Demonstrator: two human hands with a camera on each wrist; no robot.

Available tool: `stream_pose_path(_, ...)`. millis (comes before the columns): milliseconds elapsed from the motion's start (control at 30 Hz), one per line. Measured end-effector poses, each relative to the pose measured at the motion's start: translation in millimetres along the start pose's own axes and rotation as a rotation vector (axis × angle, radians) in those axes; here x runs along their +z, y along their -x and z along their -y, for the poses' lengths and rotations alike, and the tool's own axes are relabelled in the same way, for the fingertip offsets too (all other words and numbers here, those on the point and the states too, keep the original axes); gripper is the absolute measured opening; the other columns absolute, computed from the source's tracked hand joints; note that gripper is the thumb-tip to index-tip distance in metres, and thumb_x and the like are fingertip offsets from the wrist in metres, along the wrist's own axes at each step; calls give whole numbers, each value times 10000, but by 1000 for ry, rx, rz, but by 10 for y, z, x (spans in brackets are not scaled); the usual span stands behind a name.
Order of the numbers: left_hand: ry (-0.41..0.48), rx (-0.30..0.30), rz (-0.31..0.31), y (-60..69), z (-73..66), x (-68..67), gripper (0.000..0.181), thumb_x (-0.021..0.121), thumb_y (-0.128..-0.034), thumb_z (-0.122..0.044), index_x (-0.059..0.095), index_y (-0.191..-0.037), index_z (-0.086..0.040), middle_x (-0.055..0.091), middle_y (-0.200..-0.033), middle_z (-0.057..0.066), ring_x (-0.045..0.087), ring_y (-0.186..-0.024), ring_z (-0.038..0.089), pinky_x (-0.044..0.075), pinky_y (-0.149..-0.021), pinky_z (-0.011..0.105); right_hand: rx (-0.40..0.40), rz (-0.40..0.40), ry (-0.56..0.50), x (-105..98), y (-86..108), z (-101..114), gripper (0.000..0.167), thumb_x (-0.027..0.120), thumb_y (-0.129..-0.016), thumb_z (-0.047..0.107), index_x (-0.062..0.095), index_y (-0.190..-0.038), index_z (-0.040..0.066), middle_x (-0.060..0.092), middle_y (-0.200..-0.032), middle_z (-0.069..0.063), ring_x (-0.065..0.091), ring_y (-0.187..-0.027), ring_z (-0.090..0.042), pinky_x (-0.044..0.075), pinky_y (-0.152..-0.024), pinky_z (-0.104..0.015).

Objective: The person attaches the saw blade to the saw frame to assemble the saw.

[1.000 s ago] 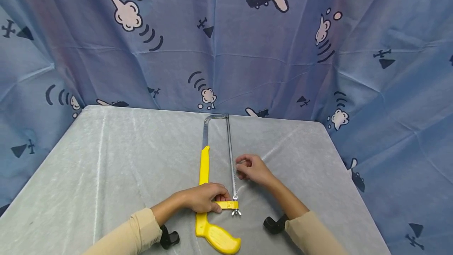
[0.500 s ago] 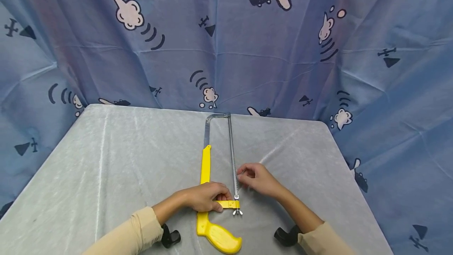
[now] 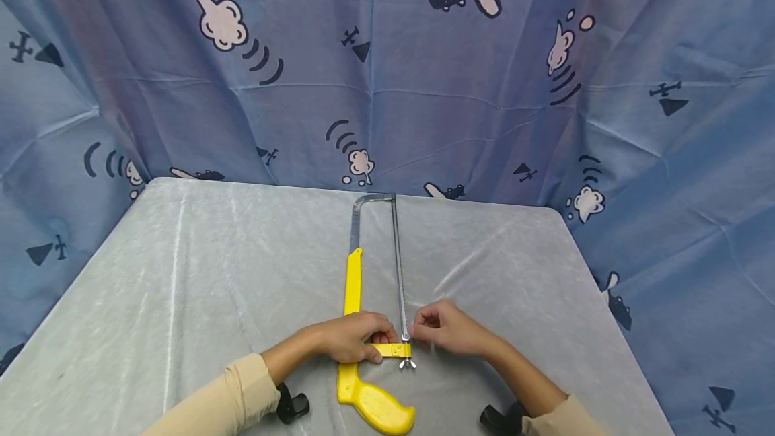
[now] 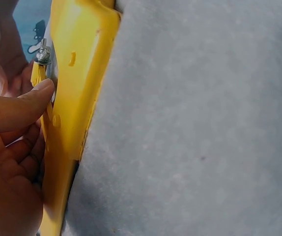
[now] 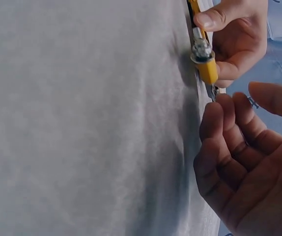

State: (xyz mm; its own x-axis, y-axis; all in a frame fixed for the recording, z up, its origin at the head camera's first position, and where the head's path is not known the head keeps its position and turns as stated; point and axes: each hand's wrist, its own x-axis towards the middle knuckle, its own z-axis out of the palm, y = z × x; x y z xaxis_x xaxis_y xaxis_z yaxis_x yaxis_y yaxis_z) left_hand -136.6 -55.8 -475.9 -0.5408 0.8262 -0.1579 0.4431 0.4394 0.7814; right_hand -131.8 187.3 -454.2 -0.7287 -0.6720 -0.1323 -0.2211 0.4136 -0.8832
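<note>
A hacksaw [image 3: 352,281] with a yellow frame and handle lies on the table, its metal front bow at the far end. My left hand [image 3: 354,337] lies across the frame and pinches the yellow crosspiece [image 3: 392,350] between thumb and fingers. At that crosspiece's end sits a silver wing nut [image 3: 408,363], also visible in the left wrist view as a wing nut [image 4: 43,51]. Just right of the blade's [image 3: 399,268] near end is my right hand [image 3: 451,330]. In the right wrist view, the right hand's fingers [image 5: 224,157] bend loosely, with the thumb apart and nothing held.
A grey cloth covers the table [image 3: 242,241]. Blue curtain [image 3: 303,86] with printed planes hangs behind its back edge. Black wrist devices [image 3: 292,406] show below both cuffs.
My right hand has moved along the blade toward me, from beside its middle to its near end. The left hand keeps its pinch on the hacksaw, which lies still.
</note>
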Motion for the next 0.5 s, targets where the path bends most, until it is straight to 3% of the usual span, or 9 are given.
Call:
stream_pose_path(267, -8, -4, -2, 0, -23, 7, 202, 744, -871, -51, 691, -1040, -149, 546, -879, -132, 499, -812, -4, 445, -780, 173, 7, 106, -68, 67, 121, -33, 344, 575, -989, 124, 654, -702, -48, 620, -625, -166, 549, -576, -70, 472, -558, -200)
stream_pose_path(500, -25, -6, -2, -2, -17, -2, 196, 744, -876, -64, 690, -1041, -154, 547, -880, -131, 503, -817, 2, 446, -785, 173, 71, 92, -117, 106, 149, -51, 395, 565, -998, 143, 684, -687, -71, 646, -618, -148, 579, -538, -95, 519, -519, -252)
